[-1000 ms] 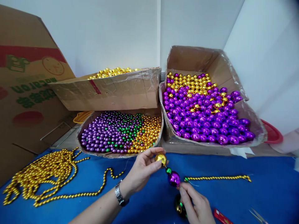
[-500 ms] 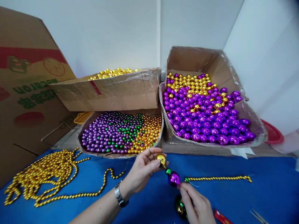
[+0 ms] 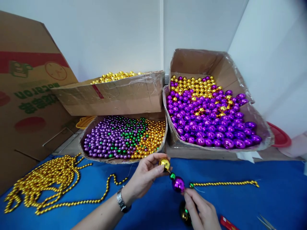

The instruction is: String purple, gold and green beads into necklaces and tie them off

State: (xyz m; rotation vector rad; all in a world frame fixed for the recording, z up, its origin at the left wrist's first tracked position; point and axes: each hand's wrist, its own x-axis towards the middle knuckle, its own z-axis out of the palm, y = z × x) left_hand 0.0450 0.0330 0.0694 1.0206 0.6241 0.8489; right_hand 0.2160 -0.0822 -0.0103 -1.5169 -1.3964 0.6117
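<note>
Between the thumb and fingers of my left hand [image 3: 147, 174] is a shiny gold bead [image 3: 164, 164]. A small green bead [image 3: 172, 176] and a large purple bead [image 3: 178, 184] follow it on the same string, slanting down to the right. My right hand [image 3: 200, 207] pinches the string just below the purple bead. A dark, shiny ball with green and gold on it [image 3: 184, 212] hangs behind my right fingers, partly hidden. To the right lies a short gold bead strand [image 3: 225, 183] with a green bead at its near end.
A tangled gold bead chain [image 3: 48, 182] lies on the blue cloth [image 3: 148, 210] at left. Cardboard boxes hold small mixed beads [image 3: 124, 137], gold beads [image 3: 115, 76] and large purple beads [image 3: 211, 127]. Tweezers [image 3: 266, 222] and a red packet [image 3: 228, 222] lie at lower right.
Almost nothing differs. The view has shifted very slightly, and both hands keep the same hold on the bead string.
</note>
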